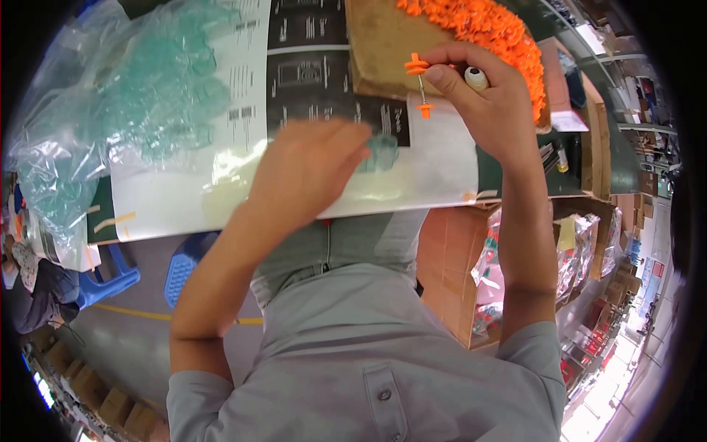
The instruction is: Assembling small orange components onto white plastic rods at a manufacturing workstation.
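My right hand [490, 96] is raised over the table's right part, thumb and forefinger pinching one end of an orange plastic wheel-and-axle piece [415, 64]. A thin metal rod runs down from the pinched end to a second orange part. Within the same hand shows a rounded white end with a dark centre [477, 78], perhaps a tool handle; the rest of it is hidden. My left hand [317, 166] is smeared by motion, its fingers curled. Right at its fingertips is a clear teal plastic piece [383, 153]; whether the fingers grip it I cannot tell.
A bag of similar teal pieces [158, 88] covers the table's left. Orange parts [493, 29] are heaped on a cardboard box [398, 44] at the back right. Below the table edge stand an open carton [453, 258] with wrapped things and a blue stool [184, 265]. Another person sits far left.
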Tool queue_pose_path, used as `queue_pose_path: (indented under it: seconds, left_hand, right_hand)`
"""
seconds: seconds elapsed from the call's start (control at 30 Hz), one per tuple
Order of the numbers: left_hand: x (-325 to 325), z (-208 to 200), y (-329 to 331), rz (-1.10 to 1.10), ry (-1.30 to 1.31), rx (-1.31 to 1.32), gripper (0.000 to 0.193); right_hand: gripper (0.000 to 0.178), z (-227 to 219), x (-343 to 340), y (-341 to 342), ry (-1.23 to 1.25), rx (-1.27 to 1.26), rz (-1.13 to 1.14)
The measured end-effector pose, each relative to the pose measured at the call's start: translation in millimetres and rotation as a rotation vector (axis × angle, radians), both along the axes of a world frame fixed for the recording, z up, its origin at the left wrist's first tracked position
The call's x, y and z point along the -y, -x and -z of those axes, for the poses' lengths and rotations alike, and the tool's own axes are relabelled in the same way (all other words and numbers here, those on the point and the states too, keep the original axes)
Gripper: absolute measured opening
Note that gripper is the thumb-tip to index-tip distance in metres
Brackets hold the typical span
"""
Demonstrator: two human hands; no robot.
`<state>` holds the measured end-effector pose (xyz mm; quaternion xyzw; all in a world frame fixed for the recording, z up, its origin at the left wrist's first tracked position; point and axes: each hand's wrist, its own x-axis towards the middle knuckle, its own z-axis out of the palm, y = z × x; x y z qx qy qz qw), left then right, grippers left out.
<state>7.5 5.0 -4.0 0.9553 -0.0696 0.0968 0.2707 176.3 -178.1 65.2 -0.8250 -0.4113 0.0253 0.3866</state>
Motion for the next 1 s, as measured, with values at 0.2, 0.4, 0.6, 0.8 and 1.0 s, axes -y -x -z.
queue_pose_path:
  seconds: [0.2, 0.4, 0.6, 0.8, 1.0]
  left_hand:
    - [-3.6, -16.5, -4.6, 0.041, 0.467, 0.358, 0.051]
    - [3.9, -13.1, 12.3, 0.109, 0.484, 0.332, 0.063]
    - [9.5, 3.2, 18.0, 0.108, 0.606, 0.344, 0.072]
    - [17.2, 6.9, 22.7, 0.074, 0.682, 0.332, 0.075]
    - [23.1, 8.0, 21.1, 0.124, 0.7, 0.388, 0.077]
  right_hand:
    - [0.018, 17.7, -1.8, 47.0, -0.145, -0.179, -0.008]
    - [0.02, 22.0, -4.4, 68.5, -0.175, -0.121, -0.043]
    - [0.013, 23.7, -0.4, 69.7, -0.322, -0.185, -0.105]
    - [0.039, -6.8, 5.4, 64.8, -0.992, -0.84, -0.357]
    - [0.041, -1.5, 9.4, 64.1, -0.993, -0.78, -0.406]
